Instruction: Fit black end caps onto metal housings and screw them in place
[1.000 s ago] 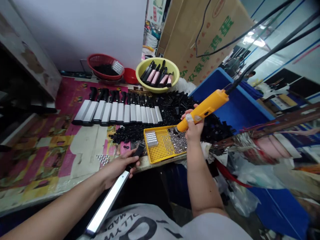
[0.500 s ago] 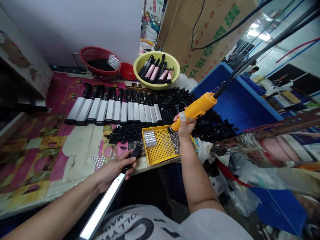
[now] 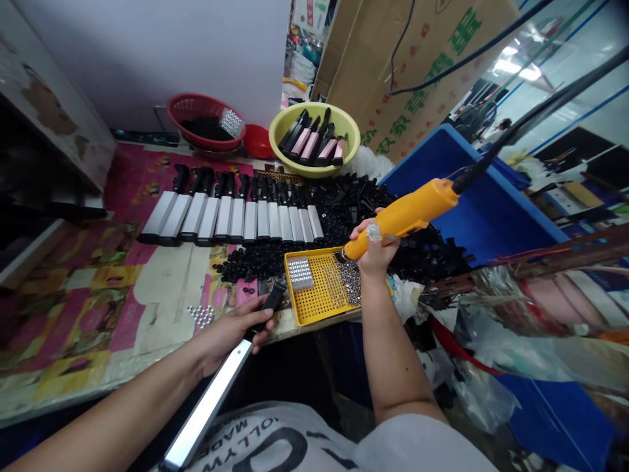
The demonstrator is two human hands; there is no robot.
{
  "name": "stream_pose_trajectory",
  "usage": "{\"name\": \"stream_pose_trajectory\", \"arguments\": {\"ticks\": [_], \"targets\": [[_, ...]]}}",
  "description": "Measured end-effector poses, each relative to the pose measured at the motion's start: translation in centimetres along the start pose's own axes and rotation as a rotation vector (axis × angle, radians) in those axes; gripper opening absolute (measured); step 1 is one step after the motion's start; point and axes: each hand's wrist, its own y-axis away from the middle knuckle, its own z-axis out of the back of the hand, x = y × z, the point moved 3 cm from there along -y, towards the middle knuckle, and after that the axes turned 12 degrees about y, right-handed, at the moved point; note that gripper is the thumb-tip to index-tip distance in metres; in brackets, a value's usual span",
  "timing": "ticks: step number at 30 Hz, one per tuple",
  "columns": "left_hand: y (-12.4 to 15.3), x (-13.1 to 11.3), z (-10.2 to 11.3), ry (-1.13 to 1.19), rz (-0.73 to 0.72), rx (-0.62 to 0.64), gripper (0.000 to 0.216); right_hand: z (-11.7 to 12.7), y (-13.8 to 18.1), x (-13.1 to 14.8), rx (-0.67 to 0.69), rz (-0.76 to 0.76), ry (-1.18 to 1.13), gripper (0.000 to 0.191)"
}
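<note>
My left hand (image 3: 246,328) is closed around the black handle of a long silver bar (image 3: 209,406), which slants down toward my lap at the table's front edge. In my right hand (image 3: 376,248) is a yellow electric screwdriver (image 3: 407,213), its cord running up to the right. The driver's tip points down among small metal screws (image 3: 351,278) in a yellow perforated tray (image 3: 304,318); whether a screw sits on the tip is too small to tell. At the tray's left end stands a clear block (image 3: 299,272) with rows of shiny dots.
Behind the tray lie black plastic parts (image 3: 255,262) in heaps. Several silver pieces with black handles (image 3: 211,216) form a row. A yellow bowl (image 3: 354,154) holds pink and black handled pieces; a red basket (image 3: 181,134) stands left of it. A blue bin (image 3: 452,141) is at the right.
The view has shifted slightly, so most things appear farther right. The screwdriver's back end has swung a little to the right, its tip still among the screws. Both hands keep their holds.
</note>
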Motion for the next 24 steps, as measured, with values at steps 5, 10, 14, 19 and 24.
{"name": "stream_pose_trajectory", "arguments": {"ticks": [5, 10, 14, 19, 24], "targets": [[0.2, -0.9, -0.4, 0.057, -0.013, -0.071, 0.019, -1.5, 1.7, 4.1, 0.11, -0.04, -0.074, 0.038], [0.5, -3.0, -1.6, 0.096, -0.019, -0.064, 0.03, -4.7, 5.7, 6.8, 0.303, -0.15, -0.296, 0.044], [0.7, -3.7, -1.1, 0.065, -0.004, -0.097, 0.031, -6.9, 8.0, 7.4, 0.433, -0.262, -0.416, 0.05], [1.0, -3.2, 0.0, 0.085, -0.039, -0.144, 0.042, -7.3, 7.8, 7.9, 0.419, -0.254, -0.516, 0.046], [1.6, -3.3, -0.5, 0.05, -0.086, -0.126, 0.037, -7.2, 7.6, 8.0, 0.398, -0.233, -0.508, 0.043]]}}
